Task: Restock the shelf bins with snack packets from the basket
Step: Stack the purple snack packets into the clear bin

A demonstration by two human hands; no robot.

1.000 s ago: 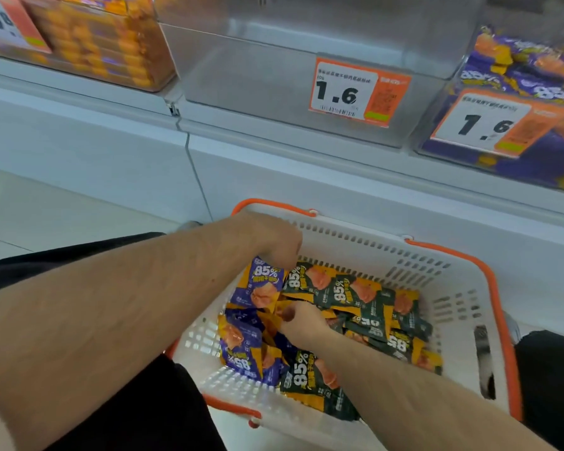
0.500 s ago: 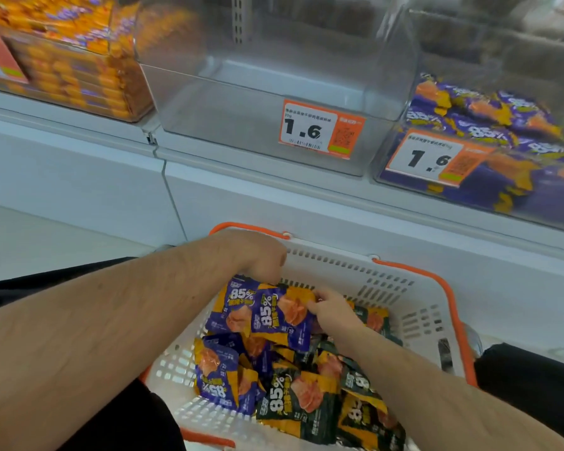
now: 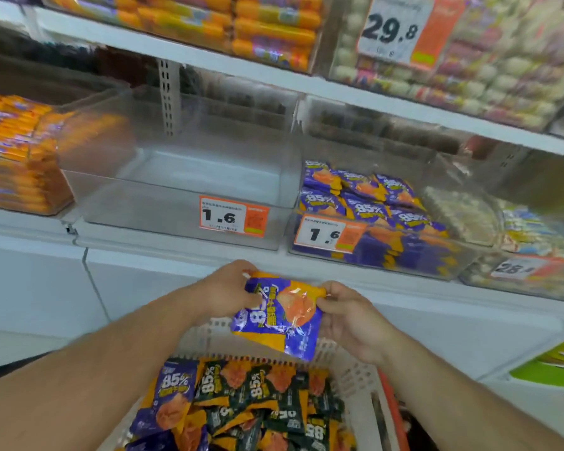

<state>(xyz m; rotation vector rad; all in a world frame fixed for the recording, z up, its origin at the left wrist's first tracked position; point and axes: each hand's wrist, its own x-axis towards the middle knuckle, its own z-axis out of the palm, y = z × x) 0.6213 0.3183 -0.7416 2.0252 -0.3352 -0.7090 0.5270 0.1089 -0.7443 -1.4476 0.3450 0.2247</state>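
both hands, left hand (image 3: 223, 292) and right hand (image 3: 347, 315), pinch a purple packet (image 3: 275, 317) over the basket (image 3: 355, 369); dropped into the empty bin (image 3: 176, 190), it's misfiled.

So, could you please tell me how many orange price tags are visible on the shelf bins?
4. One reading 29.8 on the upper shelf; 1.6 on the clear middle bin; another 1.6 on the purple-packet bin; a blurred one far right. Others may be out of frame.
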